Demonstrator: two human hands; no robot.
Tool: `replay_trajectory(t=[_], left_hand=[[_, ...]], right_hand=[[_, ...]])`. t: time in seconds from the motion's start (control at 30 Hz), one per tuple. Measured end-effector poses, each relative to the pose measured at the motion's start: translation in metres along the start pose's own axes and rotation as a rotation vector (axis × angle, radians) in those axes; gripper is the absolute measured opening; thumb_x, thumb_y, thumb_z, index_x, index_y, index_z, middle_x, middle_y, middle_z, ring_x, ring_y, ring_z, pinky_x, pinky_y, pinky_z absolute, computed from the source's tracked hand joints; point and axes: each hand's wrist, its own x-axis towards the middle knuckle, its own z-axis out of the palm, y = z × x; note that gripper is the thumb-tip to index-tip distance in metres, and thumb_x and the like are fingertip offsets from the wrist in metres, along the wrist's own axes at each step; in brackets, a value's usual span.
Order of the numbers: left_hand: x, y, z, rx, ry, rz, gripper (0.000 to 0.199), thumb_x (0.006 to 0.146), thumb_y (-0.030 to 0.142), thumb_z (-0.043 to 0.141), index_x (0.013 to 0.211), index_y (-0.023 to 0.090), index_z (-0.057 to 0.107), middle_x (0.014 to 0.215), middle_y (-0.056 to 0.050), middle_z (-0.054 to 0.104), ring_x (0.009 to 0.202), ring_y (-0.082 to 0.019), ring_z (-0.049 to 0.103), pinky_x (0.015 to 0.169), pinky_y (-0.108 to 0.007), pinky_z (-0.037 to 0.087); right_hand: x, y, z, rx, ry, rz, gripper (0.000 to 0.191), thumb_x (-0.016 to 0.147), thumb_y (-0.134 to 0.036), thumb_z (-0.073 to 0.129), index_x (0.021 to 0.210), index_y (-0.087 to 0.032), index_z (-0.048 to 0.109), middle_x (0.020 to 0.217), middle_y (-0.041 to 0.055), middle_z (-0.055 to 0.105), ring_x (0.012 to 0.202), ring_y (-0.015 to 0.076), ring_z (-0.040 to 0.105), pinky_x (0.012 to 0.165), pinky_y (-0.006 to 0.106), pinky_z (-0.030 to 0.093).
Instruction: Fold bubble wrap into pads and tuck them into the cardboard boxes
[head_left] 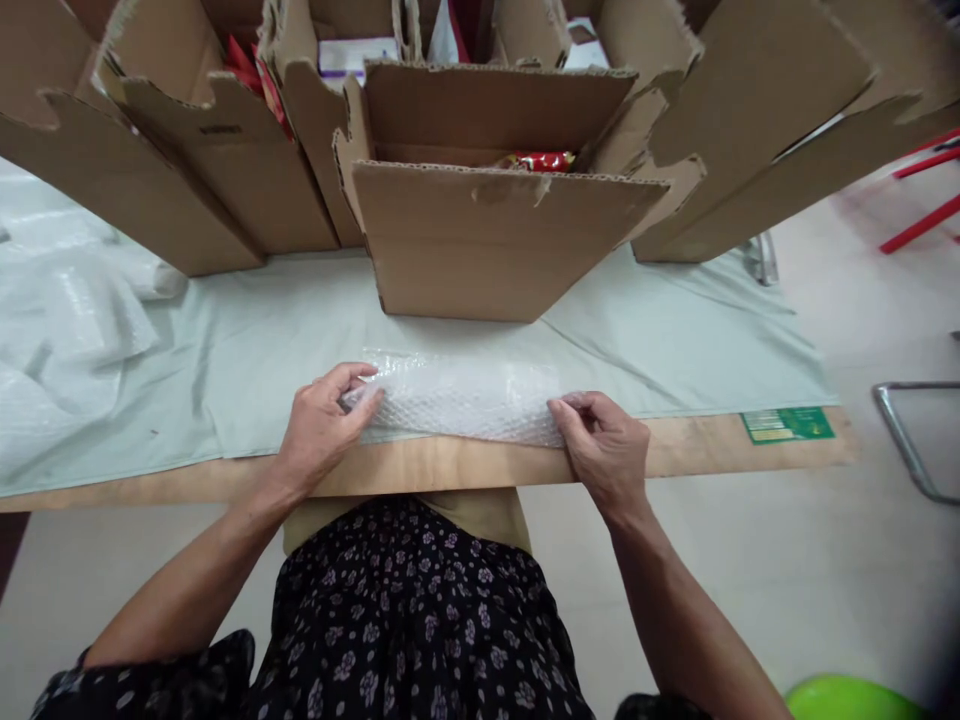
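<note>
Bubble wrap [465, 400] lies in a narrow strip at the near edge of the worktop [705, 445], partly over its pale green cloth [675, 330]. Open cardboard boxes [232, 170] line the far side, with a wide front box [480, 240] nearer the strip. Plastic sheeting [67, 340] is heaped at left. The left hand [319, 420] and right hand [611, 455] each have their grip pinched on one end. A green card [791, 425] lies at right; a red packet [544, 161] shows inside the front box.

Two hands [322, 425], one bubble sheet [465, 400] between them, one wrap pile [67, 330] at left, one table [450, 463], one cloth [262, 340], one card [791, 425] and at least six boxes [487, 240].
</note>
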Motion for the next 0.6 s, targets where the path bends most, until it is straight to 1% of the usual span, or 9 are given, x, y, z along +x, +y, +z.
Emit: replay_trajectory(t=[0.07, 0.13, 0.17, 0.23, 0.33, 0.4, 0.5, 0.53, 0.6], left_hand=[[0.007, -0.004, 0.006, 0.111, 0.022, -0.009, 0.032, 0.090, 0.030, 0.067, 0.120, 0.021, 0.070, 0.080, 0.000, 0.075, 0.068, -0.018, 0.067, 0.071, -0.032, 0.056], [0.011, -0.008, 0.009, 0.231, 0.039, 0.042, 0.039, 0.089, 0.030, 0.067, 0.127, 0.020, 0.067, 0.088, -0.003, 0.075, 0.076, -0.020, 0.068, 0.079, -0.035, 0.056], [0.011, -0.010, 0.010, 0.288, 0.048, 0.070, 0.042, 0.089, 0.032, 0.067, 0.130, 0.020, 0.065, 0.093, -0.005, 0.074, 0.081, -0.022, 0.069, 0.082, -0.037, 0.056], [0.012, -0.013, 0.009, 0.391, 0.078, 0.108, 0.048, 0.090, 0.037, 0.068, 0.133, 0.019, 0.062, 0.101, -0.009, 0.072, 0.089, -0.027, 0.068, 0.084, -0.041, 0.056], [0.013, -0.016, 0.005, 0.484, 0.091, 0.115, 0.041, 0.088, 0.045, 0.070, 0.120, 0.019, 0.066, 0.099, -0.011, 0.069, 0.094, -0.031, 0.066, 0.083, -0.043, 0.055], [0.014, -0.016, 0.004, 0.495, 0.064, 0.103, 0.029, 0.088, 0.045, 0.069, 0.103, 0.020, 0.068, 0.093, -0.009, 0.067, 0.090, -0.029, 0.065, 0.080, -0.041, 0.055], [0.015, -0.014, 0.005, 0.459, -0.010, 0.088, 0.018, 0.089, 0.038, 0.064, 0.081, 0.022, 0.063, 0.084, -0.007, 0.063, 0.082, -0.026, 0.061, 0.075, -0.039, 0.053], [0.015, -0.012, 0.005, 0.432, -0.032, 0.091, 0.017, 0.089, 0.034, 0.062, 0.077, 0.022, 0.060, 0.082, -0.007, 0.063, 0.080, -0.025, 0.061, 0.074, -0.038, 0.052], [0.015, -0.009, 0.002, 0.360, -0.054, 0.096, 0.014, 0.088, 0.029, 0.059, 0.075, 0.023, 0.058, 0.081, -0.006, 0.064, 0.078, -0.024, 0.060, 0.072, -0.037, 0.051]], right_hand=[[0.004, 0.009, 0.006, -0.122, 0.004, -0.064, 0.025, 0.094, -0.042, 0.069, 0.080, -0.022, 0.071, 0.070, 0.0012, 0.070, 0.061, 0.0178, 0.061, 0.067, 0.035, 0.052], [0.006, 0.016, 0.007, -0.247, -0.007, -0.132, 0.024, 0.095, -0.044, 0.067, 0.086, -0.022, 0.072, 0.072, 0.0023, 0.070, 0.064, 0.0191, 0.062, 0.071, 0.037, 0.051], [0.008, 0.018, 0.007, -0.302, -0.013, -0.160, 0.024, 0.095, -0.045, 0.067, 0.094, -0.021, 0.073, 0.078, 0.0037, 0.072, 0.068, 0.0205, 0.063, 0.074, 0.038, 0.050], [0.012, 0.021, 0.002, -0.391, -0.034, -0.191, 0.034, 0.094, -0.049, 0.066, 0.112, -0.021, 0.072, 0.096, 0.0084, 0.075, 0.081, 0.0248, 0.066, 0.078, 0.041, 0.050], [0.023, 0.022, -0.002, -0.473, -0.104, -0.191, 0.049, 0.092, -0.056, 0.065, 0.125, -0.019, 0.069, 0.119, 0.0146, 0.073, 0.098, 0.0326, 0.066, 0.084, 0.047, 0.049], [0.031, 0.020, 0.001, -0.478, -0.156, -0.186, 0.044, 0.092, -0.054, 0.065, 0.118, -0.020, 0.071, 0.123, 0.0151, 0.071, 0.103, 0.0352, 0.064, 0.087, 0.050, 0.049], [0.039, 0.014, 0.007, -0.381, -0.216, -0.194, 0.022, 0.093, -0.041, 0.063, 0.094, -0.021, 0.070, 0.122, 0.0127, 0.072, 0.102, 0.0330, 0.064, 0.090, 0.051, 0.049], [0.040, 0.011, 0.008, -0.328, -0.231, -0.188, 0.017, 0.092, -0.037, 0.062, 0.087, -0.021, 0.067, 0.117, 0.0113, 0.073, 0.099, 0.0309, 0.065, 0.088, 0.049, 0.049], [0.036, 0.002, 0.003, -0.209, -0.254, -0.137, 0.015, 0.090, -0.033, 0.064, 0.080, -0.022, 0.062, 0.097, 0.0073, 0.075, 0.085, 0.0248, 0.066, 0.078, 0.041, 0.051]])
